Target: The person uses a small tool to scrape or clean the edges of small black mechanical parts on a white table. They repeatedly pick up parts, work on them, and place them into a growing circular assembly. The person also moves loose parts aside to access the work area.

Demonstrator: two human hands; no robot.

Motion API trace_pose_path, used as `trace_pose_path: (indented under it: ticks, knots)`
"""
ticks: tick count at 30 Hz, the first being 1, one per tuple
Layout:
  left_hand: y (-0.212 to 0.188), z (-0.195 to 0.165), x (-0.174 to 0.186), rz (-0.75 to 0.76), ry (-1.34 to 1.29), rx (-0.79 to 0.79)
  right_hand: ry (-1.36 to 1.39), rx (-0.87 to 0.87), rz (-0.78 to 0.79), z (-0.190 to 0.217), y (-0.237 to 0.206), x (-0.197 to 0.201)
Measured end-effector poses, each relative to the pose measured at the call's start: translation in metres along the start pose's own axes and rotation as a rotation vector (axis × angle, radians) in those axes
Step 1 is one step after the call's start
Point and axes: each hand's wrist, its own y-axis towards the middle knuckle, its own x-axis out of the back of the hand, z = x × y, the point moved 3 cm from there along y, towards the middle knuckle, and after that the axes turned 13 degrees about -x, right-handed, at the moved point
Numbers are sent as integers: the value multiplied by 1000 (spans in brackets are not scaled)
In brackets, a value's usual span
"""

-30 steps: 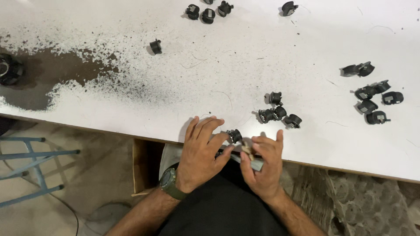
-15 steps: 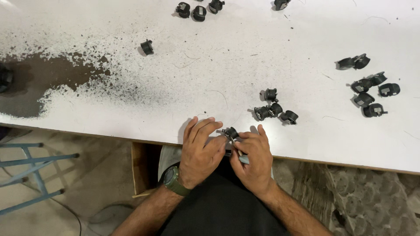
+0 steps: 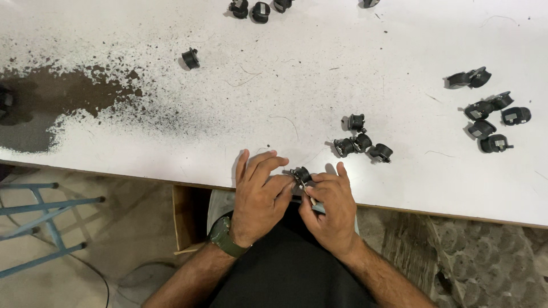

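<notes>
White desk near edge: left hand and right hand together pinch a small black part between them, fingertips pointing up.

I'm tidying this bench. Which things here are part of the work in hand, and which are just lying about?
In hand:
- small black part, held at the table edge between left hand and right hand
- four like parts nearest the hands

Lying about:
- right cluster
- lone part
- top parts
- dark powder patch
- blue frame on the floor
</notes>
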Motion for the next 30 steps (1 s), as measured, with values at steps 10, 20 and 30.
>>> trace_pose_path:
  ticks: [10, 20, 30]
  knots:
    - [1, 0, -1, 10, -75, 24, 37, 118, 25, -6, -12, -4]
    - [4, 0, 3, 28, -125, 34, -37, 68, 40, 6, 3, -2]
    - [8, 12, 15, -12, -64, 128, -71, 92, 19, 9, 11, 10]
